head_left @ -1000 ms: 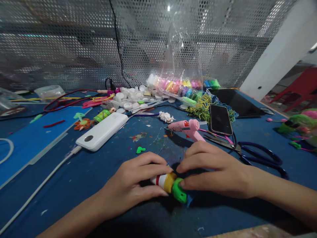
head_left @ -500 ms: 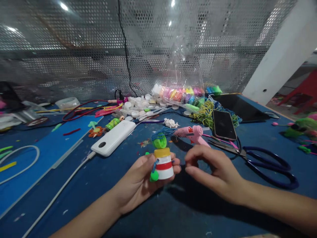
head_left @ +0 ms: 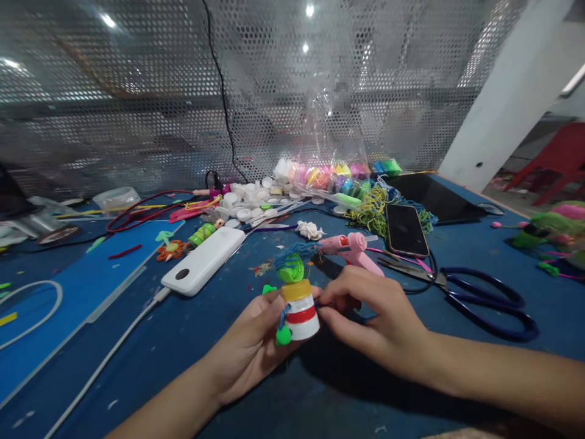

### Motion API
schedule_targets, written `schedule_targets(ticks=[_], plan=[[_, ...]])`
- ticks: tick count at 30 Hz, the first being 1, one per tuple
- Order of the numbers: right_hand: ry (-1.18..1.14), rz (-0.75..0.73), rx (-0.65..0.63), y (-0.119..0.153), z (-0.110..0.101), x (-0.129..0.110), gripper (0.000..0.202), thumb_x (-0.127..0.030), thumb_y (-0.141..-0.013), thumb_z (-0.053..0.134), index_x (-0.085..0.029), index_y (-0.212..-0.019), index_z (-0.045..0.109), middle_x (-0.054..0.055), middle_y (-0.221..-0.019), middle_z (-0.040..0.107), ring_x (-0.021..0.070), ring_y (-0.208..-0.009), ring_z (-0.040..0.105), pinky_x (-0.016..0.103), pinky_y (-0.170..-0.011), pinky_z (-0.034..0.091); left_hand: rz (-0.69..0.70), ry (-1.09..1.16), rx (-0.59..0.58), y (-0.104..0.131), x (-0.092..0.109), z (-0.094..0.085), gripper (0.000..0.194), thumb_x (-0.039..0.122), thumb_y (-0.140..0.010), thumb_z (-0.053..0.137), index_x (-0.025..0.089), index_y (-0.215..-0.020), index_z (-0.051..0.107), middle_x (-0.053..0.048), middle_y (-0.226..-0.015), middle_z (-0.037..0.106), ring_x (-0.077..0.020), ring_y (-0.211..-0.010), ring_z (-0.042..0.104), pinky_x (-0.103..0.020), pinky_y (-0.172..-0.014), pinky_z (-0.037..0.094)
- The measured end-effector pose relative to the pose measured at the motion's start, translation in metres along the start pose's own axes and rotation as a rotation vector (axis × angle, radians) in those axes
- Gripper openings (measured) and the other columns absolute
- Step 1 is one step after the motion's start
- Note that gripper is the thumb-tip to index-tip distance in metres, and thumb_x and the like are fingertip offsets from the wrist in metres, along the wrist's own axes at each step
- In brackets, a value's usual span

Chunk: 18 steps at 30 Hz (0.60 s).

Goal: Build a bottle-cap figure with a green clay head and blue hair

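Observation:
Low in the middle, my left hand (head_left: 249, 347) is wrapped round a small figure (head_left: 302, 320) with a white body, a red band and a yellow top. Green curled material (head_left: 291, 268) and blue strands (head_left: 297, 251) sit at its upper end. A green ball (head_left: 283, 335) hangs on a blue cord at its left side. My right hand (head_left: 372, 311) is at the figure's right side, thumb and index finger pinched near a dark blue bit there; what they hold is too small to make out.
A pink glue gun (head_left: 351, 247) lies just behind my hands. Scissors (head_left: 484, 299) and a phone (head_left: 406, 228) are to the right. At the left are a white power bank (head_left: 203, 262) with its cable and a blue board (head_left: 114, 262). White caps (head_left: 244, 213) lie behind.
My right hand has moved left, from a gap beside the figure up to its side, and its fingertips have closed. The figure is tilted slightly. The whole view has shifted a little.

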State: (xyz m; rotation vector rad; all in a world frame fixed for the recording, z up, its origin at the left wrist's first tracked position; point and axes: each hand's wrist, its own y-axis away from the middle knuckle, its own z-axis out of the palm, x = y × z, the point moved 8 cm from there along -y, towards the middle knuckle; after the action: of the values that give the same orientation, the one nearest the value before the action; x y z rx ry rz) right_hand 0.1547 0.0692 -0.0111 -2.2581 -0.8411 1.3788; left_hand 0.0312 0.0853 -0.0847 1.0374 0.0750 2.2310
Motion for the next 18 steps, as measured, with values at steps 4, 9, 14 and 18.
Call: schedule_targets(ticks=[4,9,14,18], plan=[[-0.032,-0.001,-0.025,0.002,-0.002,0.0,0.009,-0.011,-0.084,0.057,-0.016,-0.076,0.056,0.0,-0.072,0.058,0.0098,-0.067,0.05,0.021,-0.062,0.041,0.029,-0.024,0.015,0.0,0.002,0.002,0.031,0.028,-0.062,0.083,0.015,-0.089,0.076,-0.005,-0.087,0.076,-0.013,-0.079,0.071,-0.019,-0.075,0.057],[-0.101,0.023,0.094,0.0,-0.021,0.008,0.009,-0.012,-0.088,0.052,-0.019,-0.082,0.052,0.0,-0.083,0.054,0.0122,-0.08,0.052,0.025,-0.073,0.043,0.145,-0.2,0.047,-0.002,0.013,-0.001,0.033,0.033,-0.061,0.084,0.019,-0.089,0.076,-0.003,-0.087,0.076,-0.0147,-0.08,0.07,-0.02,-0.076,0.055],[-0.268,0.069,0.285,-0.004,-0.047,0.021,0.012,-0.011,-0.09,0.053,-0.021,-0.084,0.054,0.002,-0.096,0.058,0.0125,-0.09,0.057,0.028,-0.081,0.046,0.396,-0.857,0.248,0.006,0.04,-0.008,0.029,0.029,-0.06,0.083,0.02,-0.086,0.076,-0.003,-0.09,0.074,-0.0184,-0.086,0.067,-0.025,-0.078,0.052],[-0.421,0.139,0.266,-0.006,-0.048,0.027,0.011,-0.012,-0.089,0.056,-0.021,-0.082,0.057,0.001,-0.088,0.061,0.0098,-0.07,0.056,0.024,-0.063,0.047,0.585,-1.189,0.315,0.017,0.054,-0.001,0.025,0.034,-0.067,0.077,0.023,-0.09,0.075,-0.003,-0.092,0.072,-0.0199,-0.084,0.066,-0.03,-0.076,0.052]])
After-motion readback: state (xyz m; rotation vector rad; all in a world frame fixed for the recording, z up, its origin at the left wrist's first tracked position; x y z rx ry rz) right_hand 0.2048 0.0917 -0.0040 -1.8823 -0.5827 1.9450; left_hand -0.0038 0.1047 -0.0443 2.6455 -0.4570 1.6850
